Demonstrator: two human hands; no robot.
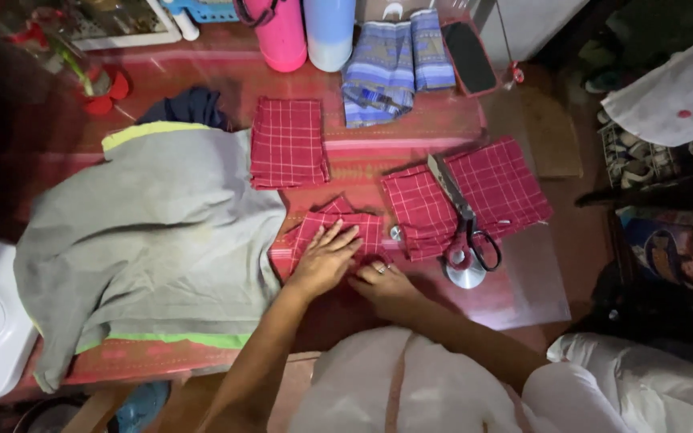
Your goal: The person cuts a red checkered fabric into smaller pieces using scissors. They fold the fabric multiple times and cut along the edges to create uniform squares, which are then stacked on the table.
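My left hand [326,258] lies flat, fingers spread, on a small piece of red checked cloth [362,224] at the table's middle. My right hand [384,282] rests just beside it with fingers curled at the cloth's near edge, a ring on one finger. A larger pile of red checked cloth [499,184] lies to the right with long scissors [463,224] on top. Another folded red checked stack [288,142] sits farther back.
A grey garment with green trim [154,232] covers the table's left. A pink bottle [280,34], a white-blue bottle [329,32], a folded blue cloth [395,68] and a dark phone [471,56] stand at the back. A round disc [467,277] lies under the scissors' handles.
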